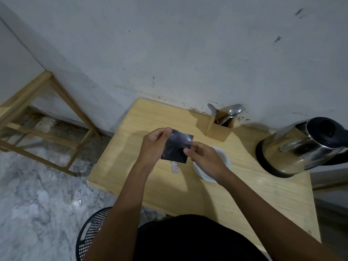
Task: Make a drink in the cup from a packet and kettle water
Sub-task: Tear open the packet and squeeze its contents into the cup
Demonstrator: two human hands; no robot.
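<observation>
A dark shiny square packet [177, 146] is held upright above the wooden table [254, 194], between both hands. My left hand [153, 146] pinches its upper left corner. My right hand [204, 159] grips its right edge with thumb and fingers. Just under my right hand stands a white cup [225, 157], partly hidden by that hand. A steel electric kettle [301, 146] with a black lid and base stands at the table's right end. A small white sachet [174, 167] lies flat on the table below the packet.
A wooden holder [220, 127] with spoons and a fork stands against the wall behind the cup. A wooden frame rack [43, 121] is on the floor to the left. A black mesh basket [90, 234] sits on the marble floor near the table's front.
</observation>
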